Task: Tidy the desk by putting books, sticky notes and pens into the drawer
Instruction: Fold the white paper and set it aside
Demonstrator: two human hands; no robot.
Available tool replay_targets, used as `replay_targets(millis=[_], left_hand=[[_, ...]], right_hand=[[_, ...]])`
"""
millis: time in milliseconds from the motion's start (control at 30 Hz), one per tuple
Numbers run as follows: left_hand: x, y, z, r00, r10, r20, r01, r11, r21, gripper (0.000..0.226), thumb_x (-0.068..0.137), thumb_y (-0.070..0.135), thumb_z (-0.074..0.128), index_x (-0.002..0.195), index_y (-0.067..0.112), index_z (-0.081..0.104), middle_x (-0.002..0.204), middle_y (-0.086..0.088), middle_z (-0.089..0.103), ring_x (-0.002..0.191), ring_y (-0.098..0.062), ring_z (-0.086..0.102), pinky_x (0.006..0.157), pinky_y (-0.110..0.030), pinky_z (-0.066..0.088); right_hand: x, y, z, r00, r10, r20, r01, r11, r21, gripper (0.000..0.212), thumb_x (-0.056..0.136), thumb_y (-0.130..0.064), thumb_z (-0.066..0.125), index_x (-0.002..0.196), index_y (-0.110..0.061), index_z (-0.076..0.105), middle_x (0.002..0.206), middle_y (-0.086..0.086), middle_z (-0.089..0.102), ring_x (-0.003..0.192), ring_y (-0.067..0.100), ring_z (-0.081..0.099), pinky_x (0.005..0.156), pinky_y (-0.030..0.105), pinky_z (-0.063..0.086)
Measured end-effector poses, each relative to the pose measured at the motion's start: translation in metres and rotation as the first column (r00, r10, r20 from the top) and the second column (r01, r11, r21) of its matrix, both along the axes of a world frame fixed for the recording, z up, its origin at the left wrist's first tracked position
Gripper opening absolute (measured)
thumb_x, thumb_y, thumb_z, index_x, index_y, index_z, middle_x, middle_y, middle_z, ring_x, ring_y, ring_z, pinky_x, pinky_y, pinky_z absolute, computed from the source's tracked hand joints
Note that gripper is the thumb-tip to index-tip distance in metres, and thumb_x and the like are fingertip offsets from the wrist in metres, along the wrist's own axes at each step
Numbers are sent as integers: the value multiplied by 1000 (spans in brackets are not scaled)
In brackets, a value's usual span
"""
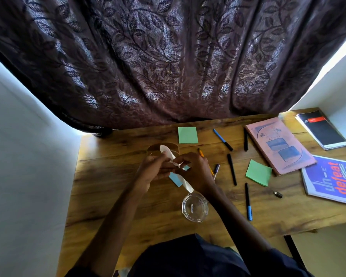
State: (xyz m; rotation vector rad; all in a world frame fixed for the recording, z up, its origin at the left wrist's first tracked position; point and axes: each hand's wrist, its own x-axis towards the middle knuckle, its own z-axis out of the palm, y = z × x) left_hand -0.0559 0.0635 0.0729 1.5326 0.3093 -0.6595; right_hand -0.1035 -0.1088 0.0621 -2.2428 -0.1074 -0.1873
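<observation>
Two hands meet above the middle of the wooden desk [112, 196]. The left hand [154, 166] and the right hand [196, 168] each pinch a long white paper strip [187, 184] between curled fingers. A blue sticky note [175, 179] lies on the desk beneath them, partly hidden. A clear glass dish [195, 206] sits beside the right wrist. One green sticky note [187, 135] lies near the far edge, and a green pad [259, 172] lies right of a black pen [232, 168]. More pens are scattered nearby, among them a blue-capped pen [248, 200]. At the right end rest a pink book [280, 144], a black notebook [322, 129] and a blue book [332, 178].
</observation>
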Motion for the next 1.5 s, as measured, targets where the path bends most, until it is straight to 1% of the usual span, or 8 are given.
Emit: replay_targets(millis=[233,433,633,767,933,1033,1333,1500], left_hand=[[4,0,-1,959,-168,226,106,958,266,48,102,43,52,141,14,52,118,-12,71,96,-21,75,85,-40,64],[13,14,-17,967,-140,215,92,971,221,51,102,37,56,147,17,43,105,-4,78,85,-17,76,66,-26,58],[41,35,-43,955,-25,295,-97,915,392,40,98,25,62,136,13,54,100,3,77,79,-17,73,79,-48,62],[60,42,-60,954,-93,285,-82,833,547,45,94,26,67,136,14,53,118,-6,73,79,-6,68,71,-30,57],[77,40,-81,965,-237,112,98,722,684,88,84,34,78,155,19,29,159,-7,37,146,-31,36,112,-49,42],[87,38,-91,951,-301,68,161,672,723,108,82,36,81,161,17,10,170,-9,7,157,-34,5,126,-51,21],[94,41,-87,819,-418,393,54,738,673,103,72,37,88,154,20,30,156,-6,35,141,-25,31,108,-39,39],[95,39,-79,690,-451,566,11,789,615,65,79,31,85,137,17,57,137,-2,59,126,-18,51,99,-34,48]], right_hand=[[6,-9,-4,1000,-3,-28,2,1000,-29,22,79,-13,85,100,-14,81,100,-5,79,82,3,74,70,14,59],[28,-14,-9,996,-74,-56,67,990,-124,13,88,-15,75,100,-17,80,100,-5,79,86,5,73,70,21,61],[81,-8,-1,985,-174,-7,171,976,-132,12,90,-19,75,100,-16,79,100,-1,79,85,12,73,69,34,60],[115,2,1,992,-124,5,123,979,-165,14,90,-17,74,103,-15,79,100,-2,79,78,2,67,65,15,49],[140,12,-13,995,-82,-62,69,979,-194,15,91,-17,73,104,-16,80,105,-4,79,90,10,74,74,22,55],[149,17,-20,992,-52,-117,26,977,-211,16,90,-15,74,105,-16,80,107,-4,79,92,11,75,79,26,59],[136,16,-22,998,-38,-44,28,974,-224,12,88,-18,77,99,-18,81,100,-7,80,83,4,71,66,11,48],[128,13,-24,997,-67,-25,60,979,-194,12,83,-16,81,94,-20,80,96,-8,80,79,-9,60,61,-2,35]])
